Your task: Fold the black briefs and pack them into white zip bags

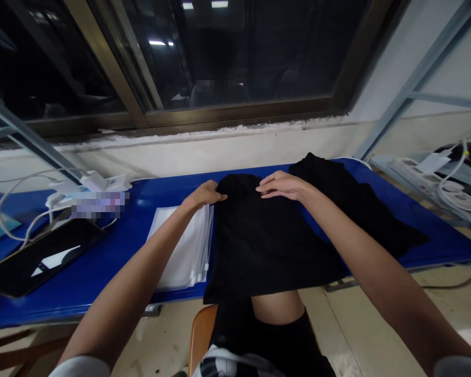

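While both forearms stretch out over the blue bench [168, 193], the far left of it carries a loop of white charging cables [27, 209] beside a dark tablet [43, 256] lying at a slant, with a blurred, unreadable box [100, 204] just behind. Next comes a flat stack of clear zip bags [180, 248], its right side against the black garment [267, 241]. The left grip [204, 193] sits on the garment's far left edge, fingers curved over the cloth, while the right grip [282, 186] lies palm down on the far edge near the middle, its fingers nearly flat. Neither looks tightly clenched, though I cannot tell whether either is pinching the fabric. The garment spreads across the bench, its near part hanging over the front edge towards the person's lap, and a further black stretch fans out to the right. Beyond the bench's right end, a white power strip [427, 178] sits on a ledge, tangled with white cables [455, 191].
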### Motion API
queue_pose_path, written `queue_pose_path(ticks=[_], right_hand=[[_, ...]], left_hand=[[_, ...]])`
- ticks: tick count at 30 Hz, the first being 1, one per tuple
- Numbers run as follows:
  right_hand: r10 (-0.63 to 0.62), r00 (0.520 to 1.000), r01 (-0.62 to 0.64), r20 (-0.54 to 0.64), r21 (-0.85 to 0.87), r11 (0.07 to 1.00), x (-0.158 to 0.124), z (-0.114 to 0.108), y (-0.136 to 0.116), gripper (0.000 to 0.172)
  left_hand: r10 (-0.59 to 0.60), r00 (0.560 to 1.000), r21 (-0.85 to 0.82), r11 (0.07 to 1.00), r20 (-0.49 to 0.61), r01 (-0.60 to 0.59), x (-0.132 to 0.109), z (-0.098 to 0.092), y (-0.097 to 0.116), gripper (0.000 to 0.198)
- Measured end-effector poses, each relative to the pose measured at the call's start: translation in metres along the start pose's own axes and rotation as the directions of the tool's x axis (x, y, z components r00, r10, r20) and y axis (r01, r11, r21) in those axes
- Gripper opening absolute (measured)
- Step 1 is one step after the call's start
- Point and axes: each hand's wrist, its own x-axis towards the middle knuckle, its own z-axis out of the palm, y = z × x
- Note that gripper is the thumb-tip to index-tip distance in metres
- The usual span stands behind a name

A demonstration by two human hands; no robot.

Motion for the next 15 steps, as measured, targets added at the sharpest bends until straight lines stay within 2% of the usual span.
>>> queue_pose_path(ticks=[2, 4, 6, 8, 10, 12, 15], right_hand=[[0.040, 0.994, -0.056, 0.106, 0.152, 0.987, 0.004, -0.006, 0.005, 0.016], [0.065, 0.980, -0.111, 0.186, 0.251, 0.961, 0.002, -0.011, 0.009, 0.025], [0.068, 0.966, -0.134, 0.249, 0.256, 0.957, -0.001, -0.013, 0.011, 0.036], [0.070, 0.953, -0.144, 0.295, 0.237, 0.961, -0.004, -0.011, 0.013, 0.042], [0.074, 0.954, -0.144, 0.291, 0.227, 0.963, -0.006, -0.009, 0.014, 0.040], [0.058, 0.964, -0.123, 0.261, 0.241, 0.963, -0.008, -0.007, 0.015, 0.035], [-0.033, 0.971, -0.038, 0.236, 0.290, 0.956, -0.011, -0.005, 0.016, 0.026]], left_hand=[[-0.019, 1.000, -0.061, 0.998, 0.023, 0.020, 0.002, 0.001, 0.000, 0.023], [-0.022, 0.999, -0.136, 0.990, 0.026, 0.025, -0.001, 0.002, 0.002, 0.021], [-0.011, 0.999, -0.234, 0.972, 0.051, 0.023, -0.006, 0.004, 0.006, 0.024], [-0.007, 0.991, -0.323, 0.945, 0.135, 0.051, -0.010, 0.008, 0.009, 0.033], [0.002, 0.981, -0.377, 0.923, 0.195, 0.073, -0.013, 0.011, 0.010, 0.040], [0.027, 0.985, -0.393, 0.919, 0.169, 0.042, -0.015, 0.012, 0.008, 0.040], [0.090, 0.988, -0.433, 0.901, 0.123, -0.028, -0.018, 0.013, 0.004, 0.039]])
